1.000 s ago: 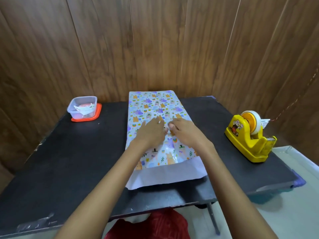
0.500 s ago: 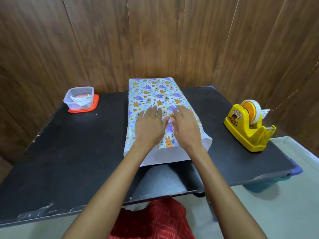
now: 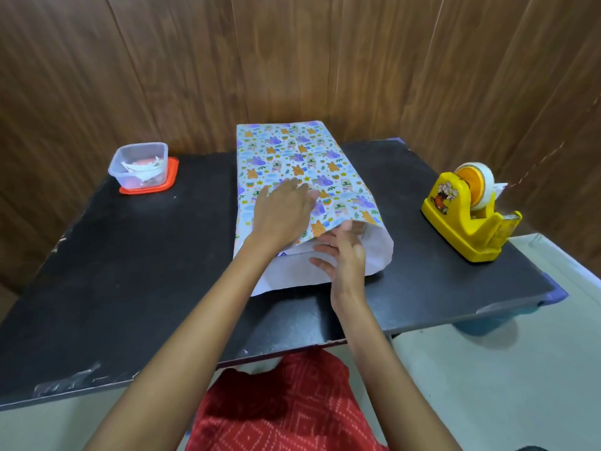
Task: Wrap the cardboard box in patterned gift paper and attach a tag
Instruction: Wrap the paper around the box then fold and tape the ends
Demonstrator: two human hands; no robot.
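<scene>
Left hand (image 3: 283, 209) flat on gift paper (image 3: 292, 151), right hand (image 3: 344, 258) moved to near end, relaxed

Patterned gift paper (image 3: 292, 164) draped over box

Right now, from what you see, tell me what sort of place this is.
Probably a home craft corner: a black table against wood-panelled walls, with patterned gift paper, a yellow tape dispenser and a plastic tub on it.

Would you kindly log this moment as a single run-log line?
stage: wrapping | left hand: flat on gift paper | right hand: at paper's open near end | tape dispenser: untouched
</scene>
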